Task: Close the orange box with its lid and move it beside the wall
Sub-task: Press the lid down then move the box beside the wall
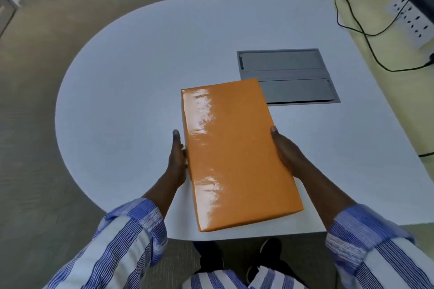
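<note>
The orange box (237, 155) is a long glossy rectangle with its lid on, held over the near middle of the white table (131, 82). My left hand (177, 159) presses flat against its left long side. Against the right long side is my right hand (287, 153), thumb on the top edge. The box's far right corner overlaps a grey hatch set in the table. The cream wall (385, 91) runs along the table's right edge.
A grey metal cable hatch (288, 70) is set flush in the table beyond the box. On the wall at the right are a white socket strip (413, 21) and loose black cables (352, 16). Carpeted floor lies left of the rounded table edge.
</note>
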Demonstrator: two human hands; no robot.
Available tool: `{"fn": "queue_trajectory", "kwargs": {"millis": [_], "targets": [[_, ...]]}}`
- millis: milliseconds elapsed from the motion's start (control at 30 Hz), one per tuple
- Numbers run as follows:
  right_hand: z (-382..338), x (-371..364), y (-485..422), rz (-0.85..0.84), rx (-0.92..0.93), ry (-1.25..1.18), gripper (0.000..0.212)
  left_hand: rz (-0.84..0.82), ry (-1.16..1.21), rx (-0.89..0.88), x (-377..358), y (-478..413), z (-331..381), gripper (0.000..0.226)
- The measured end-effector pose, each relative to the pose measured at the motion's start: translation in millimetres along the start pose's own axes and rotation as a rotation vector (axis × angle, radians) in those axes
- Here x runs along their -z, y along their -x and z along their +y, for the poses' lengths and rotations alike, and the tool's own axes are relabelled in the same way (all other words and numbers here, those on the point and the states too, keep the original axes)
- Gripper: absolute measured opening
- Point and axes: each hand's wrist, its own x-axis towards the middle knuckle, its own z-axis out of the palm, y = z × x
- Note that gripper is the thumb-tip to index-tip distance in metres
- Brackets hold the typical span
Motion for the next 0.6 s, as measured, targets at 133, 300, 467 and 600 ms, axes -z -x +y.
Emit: {"fn": "queue_trajectory", "kwargs": {"millis": [133,300,467,600], "targets": [[-2.3,3.0,-1.0,-0.043,-0.003,-0.103,0.057,-0.228,0.231,0.105,-12.1,4.0,-7.8,0.093],[-0.5,11.8,-3.9,-0.111,0.016,-0.159,0.044,-0.265,0.337,0.083,-23.0,11.5,-4.8,0.085],[-14.6,30.4,-1.8,-0.145,0.006,-0.175,0.045,-0.292,0.257,0.033,-33.9,24.0,10.4,0.083],[-36.8,49.7,0.3,-0.203,0.047,-0.139,0.053,-0.272,0.189,-0.031,-40.0,29.5,28.4,0.061]]}}
